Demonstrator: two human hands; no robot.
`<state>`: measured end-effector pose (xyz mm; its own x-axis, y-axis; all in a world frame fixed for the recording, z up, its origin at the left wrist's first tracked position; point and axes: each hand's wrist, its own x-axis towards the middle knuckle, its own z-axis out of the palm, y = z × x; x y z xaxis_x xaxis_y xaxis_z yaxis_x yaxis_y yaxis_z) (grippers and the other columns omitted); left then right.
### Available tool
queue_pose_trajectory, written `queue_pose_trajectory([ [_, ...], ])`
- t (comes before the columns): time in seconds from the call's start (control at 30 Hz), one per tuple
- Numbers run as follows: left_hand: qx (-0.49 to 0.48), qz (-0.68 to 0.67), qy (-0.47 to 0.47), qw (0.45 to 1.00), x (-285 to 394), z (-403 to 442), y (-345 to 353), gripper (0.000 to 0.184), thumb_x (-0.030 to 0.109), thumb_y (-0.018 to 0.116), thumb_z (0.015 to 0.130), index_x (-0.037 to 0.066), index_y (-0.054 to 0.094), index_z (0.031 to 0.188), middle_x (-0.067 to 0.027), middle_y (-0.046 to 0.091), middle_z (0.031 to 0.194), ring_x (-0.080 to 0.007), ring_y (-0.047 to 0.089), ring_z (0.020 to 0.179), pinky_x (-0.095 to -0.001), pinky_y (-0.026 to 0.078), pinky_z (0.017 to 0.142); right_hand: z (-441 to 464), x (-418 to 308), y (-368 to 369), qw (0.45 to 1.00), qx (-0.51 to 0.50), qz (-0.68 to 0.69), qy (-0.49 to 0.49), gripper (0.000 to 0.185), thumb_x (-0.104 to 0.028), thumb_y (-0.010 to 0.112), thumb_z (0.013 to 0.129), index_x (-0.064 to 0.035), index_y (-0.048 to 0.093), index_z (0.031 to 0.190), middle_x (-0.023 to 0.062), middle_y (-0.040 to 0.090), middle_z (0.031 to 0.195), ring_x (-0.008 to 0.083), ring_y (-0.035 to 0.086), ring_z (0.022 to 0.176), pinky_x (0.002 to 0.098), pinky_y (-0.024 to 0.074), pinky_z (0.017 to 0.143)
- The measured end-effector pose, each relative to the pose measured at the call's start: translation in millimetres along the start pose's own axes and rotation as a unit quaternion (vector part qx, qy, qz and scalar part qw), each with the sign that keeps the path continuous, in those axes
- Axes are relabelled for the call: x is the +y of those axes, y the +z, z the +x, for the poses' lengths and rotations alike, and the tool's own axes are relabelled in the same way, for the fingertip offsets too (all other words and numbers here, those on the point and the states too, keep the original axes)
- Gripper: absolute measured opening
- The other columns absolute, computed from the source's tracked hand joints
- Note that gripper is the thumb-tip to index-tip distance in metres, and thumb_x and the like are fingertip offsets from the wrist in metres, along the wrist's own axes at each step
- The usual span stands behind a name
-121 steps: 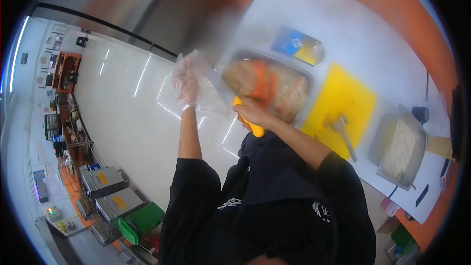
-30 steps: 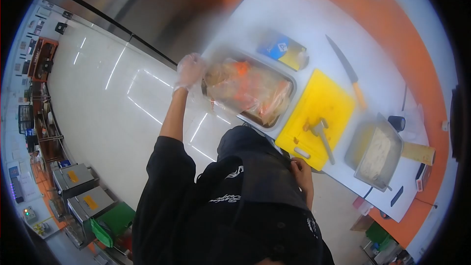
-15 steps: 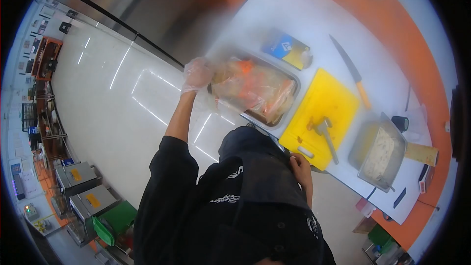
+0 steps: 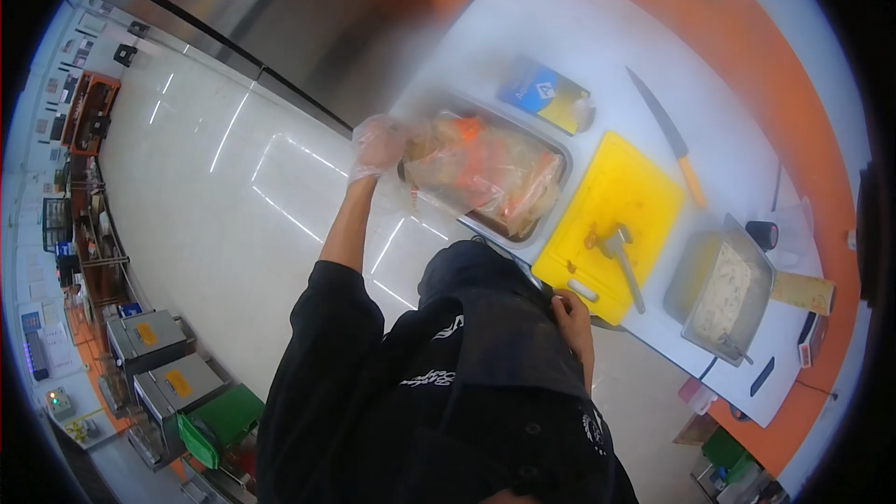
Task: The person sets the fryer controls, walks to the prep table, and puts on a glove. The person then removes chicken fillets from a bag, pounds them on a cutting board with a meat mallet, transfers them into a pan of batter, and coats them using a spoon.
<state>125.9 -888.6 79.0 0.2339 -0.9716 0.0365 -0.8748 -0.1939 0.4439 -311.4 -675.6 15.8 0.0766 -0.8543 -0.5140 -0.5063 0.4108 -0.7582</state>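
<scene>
My left hand (image 4: 378,147), in a clear plastic glove, is closed on the left edge of a clear plastic bag (image 4: 485,168). The bag has orange-red patches and lies in a metal tray (image 4: 563,145), covering most of it; its contents are hard to make out. Haze blurs the area around the fingers. Low at the table's front edge is my right hand (image 4: 571,322), near a yellow cutting board (image 4: 635,191); its fingers are mostly hidden behind dark clothing. On the board lie a metal meat mallet (image 4: 623,259) and small brownish scraps.
Behind the tray lies a blue and yellow box (image 4: 543,93). A knife (image 4: 665,117) with a yellow handle rests beyond the board. To the right stands a metal container (image 4: 719,299) of pale mixture, near a dark cylinder (image 4: 762,234). Shiny floor (image 4: 233,224) stretches left of the table.
My left forearm and sleeve have shifted very slightly right. The bag, the tray, my right hand and the tools look unchanged.
</scene>
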Motion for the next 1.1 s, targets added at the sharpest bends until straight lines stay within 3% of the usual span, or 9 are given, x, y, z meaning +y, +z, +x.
queue_pose_trajectory([
  [0.17,-0.106,-0.283,0.007,0.953,-46.3,19.3,17.9,0.025,0.026,0.062,0.084,0.003,0.070,0.085,-0.0053,0.069,0.082,-0.0194,0.063,0.080,-0.0332,0.047,0.074,-1.9,-3.4,0.0,1.000,0.009,0.000,-0.008,0.031,-0.022,0.057,0.092,0.0019,0.060,0.111,0.0195,0.066,0.101,0.0284,0.063,0.095,0.0357,0.0469,0.085],
  [0.23,-0.065,-0.263,0.062,0.961,-59.4,20.5,33.4,0.019,0.020,0.060,0.085,0.003,0.069,0.084,-0.0021,0.067,0.081,-0.0151,0.061,0.079,-0.0303,0.046,0.074,-2.4,-8.8,-0.9,1.000,0.003,0.005,0.008,0.031,-0.022,0.057,0.092,0.0021,0.060,0.112,0.0191,0.066,0.100,0.0272,0.064,0.092,0.0353,0.0475,0.084],
  [0.37,-0.151,-0.370,-0.076,0.913,-50.5,21.6,23.5,0.015,0.015,0.059,0.076,0.005,0.069,0.081,-0.0168,0.067,0.084,-0.0357,0.063,0.075,-0.0414,0.050,0.070,-2.0,-7.4,-0.1,1.000,0.004,0.000,0.008,0.030,-0.021,0.058,0.092,0.0019,0.060,0.112,0.0184,0.066,0.099,0.0252,0.065,0.089,0.0346,0.0483,0.082],
  [0.43,-0.151,-0.222,-0.049,0.962,-52.6,26.1,32.3,0.013,0.010,0.055,0.083,0.003,0.066,0.084,-0.0107,0.068,0.082,-0.0242,0.063,0.074,-0.0358,0.049,0.068,-3.2,-10.4,0.1,1.000,0.002,0.005,0.010,0.030,-0.021,0.058,0.092,0.0017,0.061,0.111,0.0185,0.066,0.100,0.0260,0.064,0.091,0.0348,0.0480,0.083],
  [0.57,-0.031,-0.007,0.291,0.956,-36.3,23.0,38.8,0.016,0.013,0.051,0.089,0.001,0.062,0.092,-0.0155,0.068,0.081,-0.0300,0.066,0.075,-0.0400,0.051,0.068,-2.5,-3.1,3.8,1.000,0.010,0.000,0.001,0.030,-0.021,0.058,0.092,0.0016,0.061,0.111,0.0189,0.066,0.103,0.0278,0.063,0.096,0.0351,0.0472,0.086],
  [0.67,-0.167,-0.005,0.147,0.975,20.1,3.5,17.6,0.028,0.025,0.058,0.088,0.001,0.060,0.100,-0.0213,0.066,0.086,-0.0385,0.064,0.086,-0.0431,0.050,0.076,-3.4,-3.3,5.4,1.000,0.010,0.008,0.006,0.030,-0.021,0.059,0.091,0.0015,0.061,0.111,0.0192,0.065,0.106,0.0291,0.062,0.099,0.0354,0.0466,0.088],
  [0.77,-0.256,-0.087,0.115,0.956,47.4,-2.6,-5.3,0.046,0.043,0.060,0.085,0.002,0.059,0.105,-0.0216,0.066,0.092,-0.0415,0.061,0.092,-0.0444,0.049,0.081,-5.9,-7.8,6.4,1.000,0.017,0.005,0.015,0.030,-0.021,0.059,0.091,0.0013,0.061,0.112,0.0193,0.065,0.106,0.0291,0.062,0.099,0.0353,0.0467,0.088],
  [0.87,-0.204,-0.048,0.196,0.958,39.8,-4.8,2.5,0.056,0.053,0.060,0.081,0.002,0.060,0.105,-0.0228,0.065,0.097,-0.0395,0.061,0.098,-0.0439,0.048,0.084,-6.5,-6.7,8.7,1.000,0.022,0.005,0.002,0.030,-0.021,0.059,0.091,0.0012,0.061,0.112,0.0192,0.066,0.104,0.0287,0.063,0.097,0.0353,0.0470,0.087],
  [1.1,-0.277,0.086,0.108,0.951,42.1,6.2,6.4,0.053,0.046,0.069,0.074,0.004,0.065,0.106,-0.0205,0.065,0.101,-0.0364,0.062,0.098,-0.0424,0.049,0.083,-6.0,-17.9,4.3,1.000,0.008,0.003,0.009,0.031,-0.022,0.058,0.092,0.0015,0.061,0.112,0.0192,0.066,0.101,0.0278,0.064,0.092,0.0354,0.0477,0.084],
])
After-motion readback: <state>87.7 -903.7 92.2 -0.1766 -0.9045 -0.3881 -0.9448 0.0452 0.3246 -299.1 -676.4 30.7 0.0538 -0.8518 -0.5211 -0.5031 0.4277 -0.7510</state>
